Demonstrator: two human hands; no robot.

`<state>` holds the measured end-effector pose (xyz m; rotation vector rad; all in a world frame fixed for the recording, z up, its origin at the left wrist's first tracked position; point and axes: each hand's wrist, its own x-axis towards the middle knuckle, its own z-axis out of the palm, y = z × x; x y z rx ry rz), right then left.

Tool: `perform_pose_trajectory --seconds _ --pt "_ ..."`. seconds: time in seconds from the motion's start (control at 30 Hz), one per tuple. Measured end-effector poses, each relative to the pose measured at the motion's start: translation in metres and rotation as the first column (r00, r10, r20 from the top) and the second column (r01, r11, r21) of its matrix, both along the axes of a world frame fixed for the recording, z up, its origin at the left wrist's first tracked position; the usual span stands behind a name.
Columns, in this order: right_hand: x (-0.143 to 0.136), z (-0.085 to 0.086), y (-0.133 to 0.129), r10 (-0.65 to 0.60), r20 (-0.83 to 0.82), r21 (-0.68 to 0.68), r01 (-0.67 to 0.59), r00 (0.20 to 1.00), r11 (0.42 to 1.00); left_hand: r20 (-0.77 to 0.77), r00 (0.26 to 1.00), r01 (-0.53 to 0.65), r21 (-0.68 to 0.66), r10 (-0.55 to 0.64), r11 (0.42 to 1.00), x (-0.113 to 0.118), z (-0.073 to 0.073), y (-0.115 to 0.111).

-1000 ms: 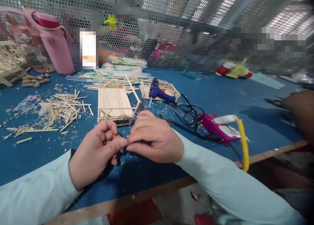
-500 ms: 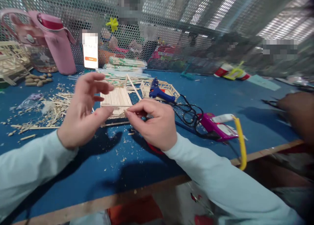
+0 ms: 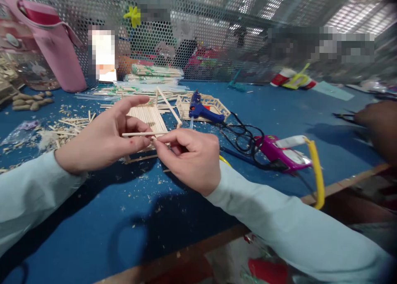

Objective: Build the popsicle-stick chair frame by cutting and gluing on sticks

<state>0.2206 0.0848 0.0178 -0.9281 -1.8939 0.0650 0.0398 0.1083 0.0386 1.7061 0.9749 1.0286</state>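
Note:
In the head view, my right hand (image 3: 194, 158) pinches a thin wooden stick (image 3: 136, 134) between thumb and fingers. The stick points left, roughly level, above the blue table. My left hand (image 3: 108, 137) has its thumb under the stick and its bent fingers behind it, closed lightly on it, with the forefinger stretched out. Behind and below both hands lies a flat panel of wooden sticks (image 3: 151, 116) laid side by side, partly hidden. A slanted stick (image 3: 169, 106) rises at its right. Beyond is a small wooden stick frame (image 3: 182, 106), with a blue glue gun (image 3: 206, 112) in front.
Stick scraps (image 3: 66, 129) and peanuts (image 3: 31, 101) lie left, near a pink bottle (image 3: 60, 48). Bagged sticks (image 3: 156, 72) sit by the mesh screen. Black cable (image 3: 238, 135) runs near a magenta device (image 3: 281, 153) with a yellow strap. Another person's hand (image 3: 375, 120) is at right.
My left hand has moved in from spread fingers to the stick, its thumb and fingers closing around it. My right hand keeps its pinch. The view has shifted slightly right.

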Motion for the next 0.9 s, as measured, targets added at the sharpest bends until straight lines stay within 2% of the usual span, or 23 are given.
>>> perform_pose_trajectory --seconds 0.1,0.37,0.5,0.63,0.73,0.9 --pt "0.000 0.000 0.001 -0.009 -0.018 -0.013 0.009 1.000 1.000 0.032 0.999 0.000 0.014 -0.001 1.000 0.003 -0.002 -0.002" --pt "0.003 0.000 0.000 0.036 -0.038 -0.033 -0.037 0.999 0.999 0.019 0.992 -0.127 0.089 0.126 0.988 0.011 -0.007 -0.011" --pt "0.009 0.001 0.001 0.071 -0.144 -0.039 -0.078 0.987 0.996 0.019 0.983 -0.183 0.159 0.182 0.970 0.012 -0.009 -0.016" --pt "0.013 0.002 0.010 -0.009 -0.299 -0.104 -0.023 0.954 0.994 -0.012 0.975 -0.217 0.201 0.224 0.955 0.012 -0.009 -0.018" --pt "0.013 0.002 0.016 0.003 -0.365 -0.188 -0.077 0.931 0.979 -0.034 0.971 -0.224 0.206 0.236 0.953 0.012 -0.008 -0.020" --pt "0.013 0.002 0.016 0.016 -0.325 -0.238 -0.098 0.946 0.966 -0.052 0.972 -0.214 0.217 0.230 0.952 0.012 -0.008 -0.020"
